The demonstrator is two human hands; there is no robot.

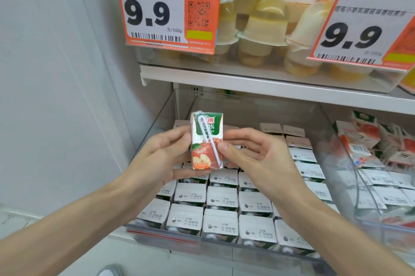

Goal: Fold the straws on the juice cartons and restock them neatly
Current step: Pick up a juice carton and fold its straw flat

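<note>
A small apple juice carton [203, 159], green on top with red apples below, stands upright in the air above the bin. A white straw [207, 138] in clear wrap runs diagonally down its front, its top bent into a hook. My left hand [166, 154] holds the carton's left side. My right hand [253, 154] holds its right side, the thumb pressing the straw's lower part. Rows of the same juice cartons [221, 197] stand packed in the clear bin [161, 114] below, tops up.
A second clear bin [350, 163] at the right holds loosely piled cartons. Above the white shelf [269, 87] sit jelly cups behind two orange 9.9 price tags [166, 6]. A white wall fills the left side.
</note>
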